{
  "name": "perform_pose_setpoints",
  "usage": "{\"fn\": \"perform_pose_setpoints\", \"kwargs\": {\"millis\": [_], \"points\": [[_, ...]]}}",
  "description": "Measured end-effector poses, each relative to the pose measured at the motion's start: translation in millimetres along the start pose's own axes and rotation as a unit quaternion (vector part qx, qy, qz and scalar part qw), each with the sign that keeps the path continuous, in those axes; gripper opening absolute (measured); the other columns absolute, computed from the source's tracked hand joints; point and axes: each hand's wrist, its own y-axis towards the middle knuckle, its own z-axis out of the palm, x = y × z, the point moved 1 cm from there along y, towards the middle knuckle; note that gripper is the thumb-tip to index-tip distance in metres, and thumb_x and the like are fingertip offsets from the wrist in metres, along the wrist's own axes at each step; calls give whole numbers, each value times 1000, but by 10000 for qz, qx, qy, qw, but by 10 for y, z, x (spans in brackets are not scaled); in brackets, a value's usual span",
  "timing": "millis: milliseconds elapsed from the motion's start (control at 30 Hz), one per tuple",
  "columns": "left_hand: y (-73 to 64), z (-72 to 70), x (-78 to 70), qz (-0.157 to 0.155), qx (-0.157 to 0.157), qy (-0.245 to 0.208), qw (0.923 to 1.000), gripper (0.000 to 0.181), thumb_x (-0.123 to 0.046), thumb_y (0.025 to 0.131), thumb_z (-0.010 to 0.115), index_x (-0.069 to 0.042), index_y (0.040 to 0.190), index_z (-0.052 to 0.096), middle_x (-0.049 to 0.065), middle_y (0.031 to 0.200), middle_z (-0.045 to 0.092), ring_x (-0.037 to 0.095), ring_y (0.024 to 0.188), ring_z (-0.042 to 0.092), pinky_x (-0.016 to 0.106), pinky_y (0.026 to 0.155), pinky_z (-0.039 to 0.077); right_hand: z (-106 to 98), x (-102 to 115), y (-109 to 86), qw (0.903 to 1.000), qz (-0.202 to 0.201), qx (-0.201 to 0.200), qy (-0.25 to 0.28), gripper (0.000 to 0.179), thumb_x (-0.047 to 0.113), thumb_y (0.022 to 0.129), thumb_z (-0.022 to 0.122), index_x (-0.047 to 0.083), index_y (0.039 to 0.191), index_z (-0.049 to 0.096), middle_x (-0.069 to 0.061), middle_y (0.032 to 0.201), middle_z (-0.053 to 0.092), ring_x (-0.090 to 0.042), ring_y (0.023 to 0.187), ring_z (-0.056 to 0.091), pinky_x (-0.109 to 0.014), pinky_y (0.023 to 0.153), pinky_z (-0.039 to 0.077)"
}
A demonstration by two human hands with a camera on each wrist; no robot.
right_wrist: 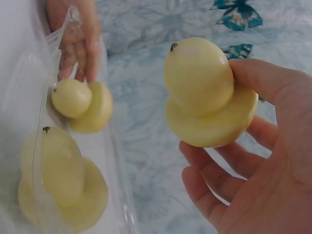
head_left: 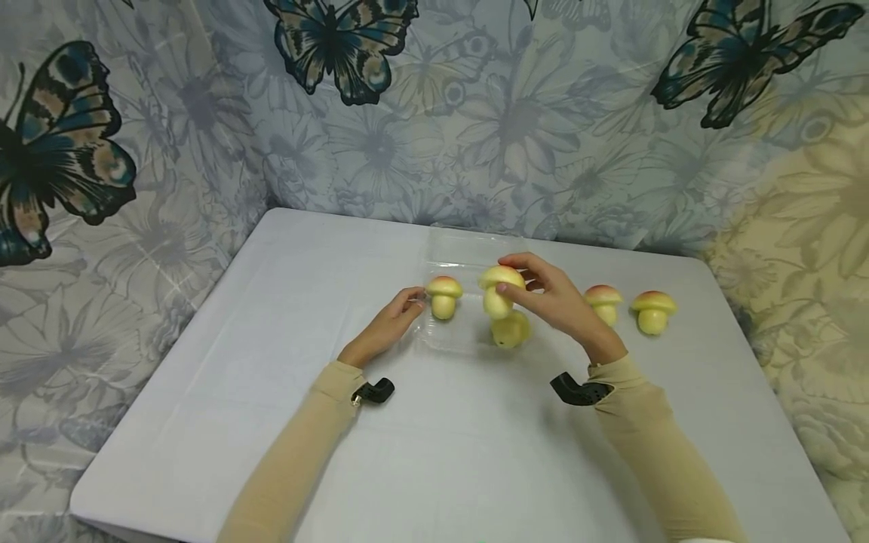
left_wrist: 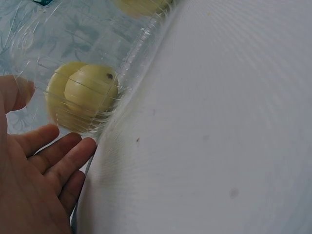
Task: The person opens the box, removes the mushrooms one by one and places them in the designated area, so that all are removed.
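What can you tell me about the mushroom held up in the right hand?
The mushroom is pale yellow, with a rounded, bulb-like stem and a broader domed cap. Its surface looks smooth and faintly glossy; the exact material can't be told. A small dark speck marks the stem's base. It is held cap up, apparently above the clear container. The right hand grips it by the cap, thumb on one side and fingers opposite.

Table (head_left: 434, 452), white cloth (head_left: 204, 362) over top, far corners rounded. Clear plastic box (head_left: 448, 341) directly on cloth. Right of box: yellow mushroom (head_left: 603, 296) with reddish cap, partly hidden; second mushroom (head_left: 654, 312) beside it, farther from box. Small dark marks on cloth near box.
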Motion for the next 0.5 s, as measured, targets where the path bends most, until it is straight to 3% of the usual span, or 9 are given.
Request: {"fn": "perform_pose_setpoints", "kwargs": {"millis": [233,500], "points": [[-9,-8,3,-7,-31,-33,10000,53,-47,107,43,-24,154,37,3,154,47,27,141,47,52,117,38,-74,-14,-71,10000,0,-79,-55,46,27,100,66,14,142,54,-7,140,58,-13,112,55,-25,94,46],[-3,-4,4,3,-21,0,10000,52,-46,107,43,-24,154,37,2,155,46,26,142,47,51,117,38,-173,-33,-194,9997,80,-135,-195,47,30,101,65,16,144,52,-5,137,57,-13,106,59,-23,89,49]]}}
